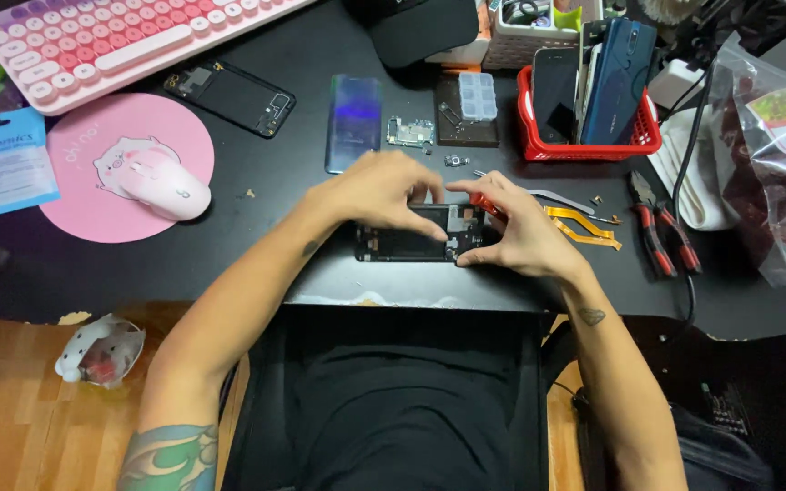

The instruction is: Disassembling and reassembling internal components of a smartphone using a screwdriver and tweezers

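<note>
An opened black phone body (416, 238) lies flat on the black desk (256, 245) near its front edge. My left hand (379, 186) rests over its top edge, fingers curled down onto the inner parts. My right hand (516, 232) cups the phone's right end and holds a red-handled tool (482, 204) against it. A small green circuit board (409, 133) and a blue-grey phone back cover (354, 122) lie just beyond my hands.
A red basket (584, 145) of phones stands at the back right, with orange flex cables (584, 227), tweezers (548, 196) and red-handled pliers (661, 232) beside it. A pink mouse (166, 186) on a pink mat, a pink keyboard (111, 41) and a black phone frame (229, 96) sit left.
</note>
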